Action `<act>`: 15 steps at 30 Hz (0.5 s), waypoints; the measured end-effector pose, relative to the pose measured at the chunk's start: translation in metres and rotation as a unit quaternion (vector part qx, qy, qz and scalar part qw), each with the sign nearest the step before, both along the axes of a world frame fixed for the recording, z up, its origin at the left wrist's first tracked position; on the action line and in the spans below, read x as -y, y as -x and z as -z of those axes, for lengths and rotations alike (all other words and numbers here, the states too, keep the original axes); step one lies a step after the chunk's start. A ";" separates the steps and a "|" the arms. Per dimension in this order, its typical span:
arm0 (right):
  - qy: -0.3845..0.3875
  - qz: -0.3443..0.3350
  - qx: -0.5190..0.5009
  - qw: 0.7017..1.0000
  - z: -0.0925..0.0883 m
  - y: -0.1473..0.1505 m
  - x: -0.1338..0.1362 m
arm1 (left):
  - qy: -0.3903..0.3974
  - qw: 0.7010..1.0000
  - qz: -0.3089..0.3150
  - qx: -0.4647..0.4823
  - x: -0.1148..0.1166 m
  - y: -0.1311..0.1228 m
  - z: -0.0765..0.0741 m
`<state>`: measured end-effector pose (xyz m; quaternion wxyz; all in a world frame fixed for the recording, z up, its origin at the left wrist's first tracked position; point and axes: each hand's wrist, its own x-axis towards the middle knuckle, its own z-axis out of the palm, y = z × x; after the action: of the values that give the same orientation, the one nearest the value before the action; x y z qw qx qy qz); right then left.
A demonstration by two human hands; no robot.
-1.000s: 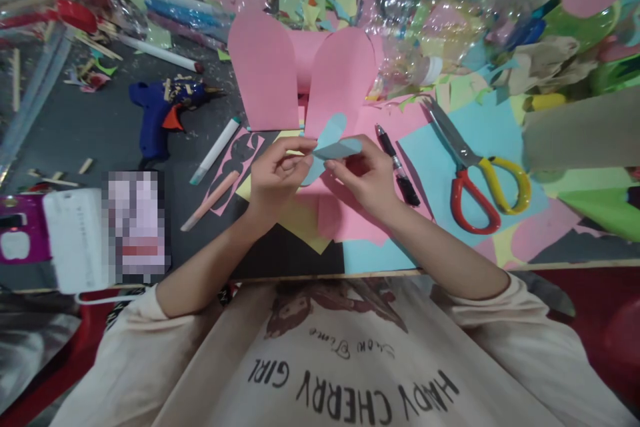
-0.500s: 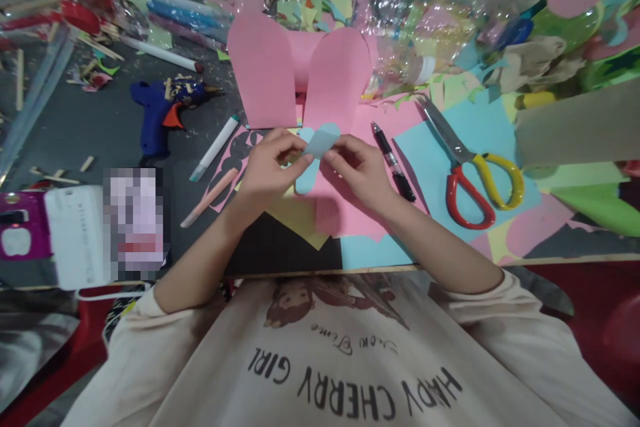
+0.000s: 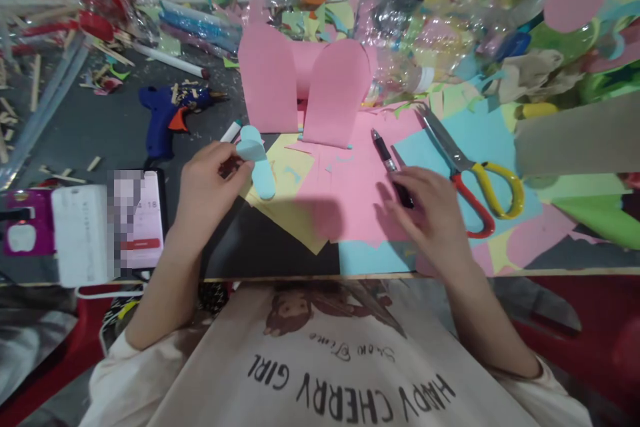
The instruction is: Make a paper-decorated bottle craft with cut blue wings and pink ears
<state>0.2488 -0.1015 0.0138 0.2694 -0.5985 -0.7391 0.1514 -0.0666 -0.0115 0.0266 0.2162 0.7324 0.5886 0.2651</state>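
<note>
My left hand (image 3: 207,187) pinches a folded light-blue paper cutout (image 3: 257,160) at the left of the work area, above yellow and black sheets. My right hand (image 3: 430,213) hovers over the pink sheet (image 3: 350,193) with its fingers spread, holding nothing; its fingertips are right by the lower end of a black pen (image 3: 393,163). A standing pink paper form (image 3: 307,90) with two rounded flaps is behind both hands.
Red-and-yellow scissors (image 3: 473,170) lie right of the pen on blue paper. A blue glue gun (image 3: 167,113), a white marker (image 3: 230,131), a phone (image 3: 137,220) and a white box (image 3: 77,233) are at the left. Clear plastic wrap, paper scraps and sticks crowd the back.
Both hands held the blue cutout together before. The right hand has let go and moved right to the pen; the left hand has carried the cutout to the left.
</note>
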 end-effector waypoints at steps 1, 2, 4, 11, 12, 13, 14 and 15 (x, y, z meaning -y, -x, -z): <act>-0.014 0.047 0.022 0.999 0.002 -0.011 0.001 | -0.009 1.000 -0.001 -0.005 0.000 0.003 0.004; -0.017 0.078 0.039 0.996 0.005 -0.021 0.002 | -0.017 1.000 -0.006 -0.011 0.001 0.005 0.008; -0.002 0.109 0.054 0.993 0.009 -0.036 0.002 | -0.025 1.000 -0.007 -0.017 0.003 0.006 0.013; -0.023 0.122 0.060 0.990 0.007 -0.041 0.003 | -0.043 0.998 -0.031 -0.016 0.016 0.005 0.009; -0.027 0.124 0.061 0.990 0.005 -0.042 0.003 | -0.058 0.998 -0.030 -0.014 0.019 0.004 0.007; -0.028 0.130 0.058 0.989 0.004 -0.044 0.003 | -0.073 0.997 -0.033 -0.010 0.022 0.003 0.006; -0.027 0.145 0.048 0.988 0.003 -0.047 0.002 | -0.088 0.996 -0.033 -0.005 0.024 0.002 0.005; -0.025 0.167 0.029 0.985 0.002 -0.052 0.001 | -0.100 0.994 -0.035 0.001 0.026 0.002 0.004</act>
<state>0.3008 -0.1025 0.0115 0.2838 -0.7112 -0.6396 0.0680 -0.0688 -0.0380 0.0225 0.1335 0.7287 0.5844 0.3310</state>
